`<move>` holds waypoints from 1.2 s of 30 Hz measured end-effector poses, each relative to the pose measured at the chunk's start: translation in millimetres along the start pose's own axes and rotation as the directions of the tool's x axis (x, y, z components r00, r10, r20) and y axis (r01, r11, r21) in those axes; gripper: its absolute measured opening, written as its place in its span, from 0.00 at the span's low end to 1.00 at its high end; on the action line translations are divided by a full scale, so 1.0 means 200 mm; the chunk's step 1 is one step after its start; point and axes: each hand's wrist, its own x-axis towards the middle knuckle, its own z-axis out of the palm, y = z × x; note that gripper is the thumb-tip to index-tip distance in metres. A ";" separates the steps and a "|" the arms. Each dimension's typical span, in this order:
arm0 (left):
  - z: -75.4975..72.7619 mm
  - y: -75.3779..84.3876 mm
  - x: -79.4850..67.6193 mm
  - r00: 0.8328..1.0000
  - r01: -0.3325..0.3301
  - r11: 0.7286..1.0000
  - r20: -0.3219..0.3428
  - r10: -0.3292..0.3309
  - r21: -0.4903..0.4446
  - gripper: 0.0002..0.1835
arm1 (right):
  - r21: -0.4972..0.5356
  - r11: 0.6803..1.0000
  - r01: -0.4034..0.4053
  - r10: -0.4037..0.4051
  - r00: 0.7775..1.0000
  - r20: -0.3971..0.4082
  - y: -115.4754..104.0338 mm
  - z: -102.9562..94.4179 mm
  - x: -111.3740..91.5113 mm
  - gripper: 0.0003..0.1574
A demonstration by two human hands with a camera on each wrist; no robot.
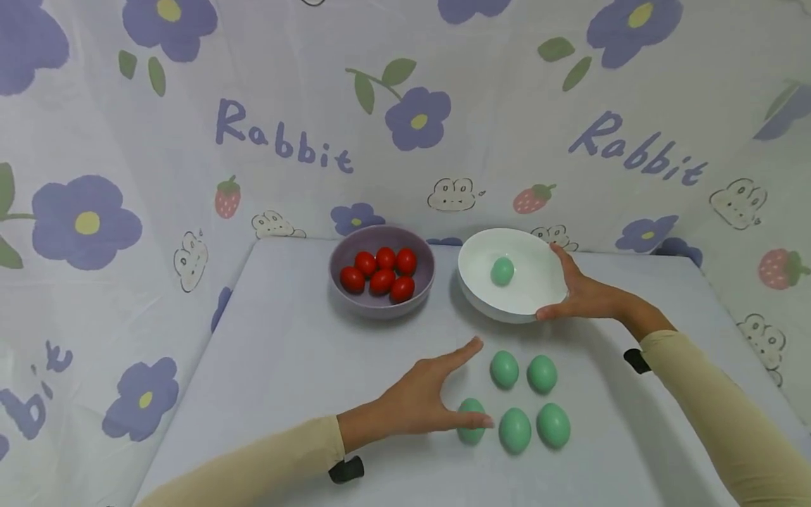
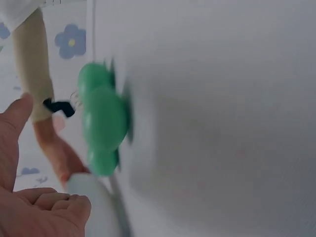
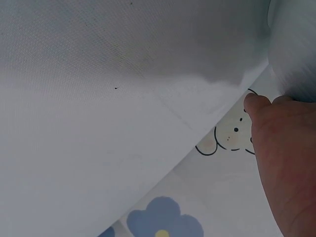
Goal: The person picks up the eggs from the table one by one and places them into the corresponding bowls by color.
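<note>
My left hand [image 1: 412, 398] hovers with thumb and fingers spread apart, holding nothing. Its thumb passes in front of one green egg [image 1: 469, 436] at the left of a loose group. Several more green eggs [image 1: 515, 430] lie on the table just right of that hand; in the left wrist view the green eggs [image 2: 104, 118] overlap one another. Gripping the right side of a white bowl [image 1: 538, 264] is my right hand [image 1: 592, 296], thumb toward the front and fingers toward the back. A single green egg [image 1: 503, 271] sits inside this bowl. The right wrist view shows the bowl's outer wall [image 3: 298, 54] beside the hand.
Left of the white bowl stands a purple bowl [image 1: 380, 310] holding several red eggs [image 1: 382, 282]. Both bowls are near the back of the white table [image 1: 285, 338]. A patterned cloth [image 1: 304, 84] with flowers and rabbits hangs behind and at the sides.
</note>
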 end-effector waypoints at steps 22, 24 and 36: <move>0.18 -0.09 -0.08 0.999 0.025 1.000 0.036 -0.025 -0.009 0.37 | 0.018 1.000 0.004 -0.004 1.000 -0.007 0.01 0.00 0.00 0.92; 0.17 -0.09 -0.07 0.999 0.019 1.000 0.036 -0.019 -0.008 0.37 | 0.016 1.000 -0.001 0.001 1.000 -0.008 0.01 0.00 0.00 0.91; -0.18 0.11 0.18 0.998 -0.066 0.993 -0.029 0.064 -0.094 0.39 | 0.018 1.000 -0.011 0.011 1.000 -0.009 0.00 0.00 -0.01 0.92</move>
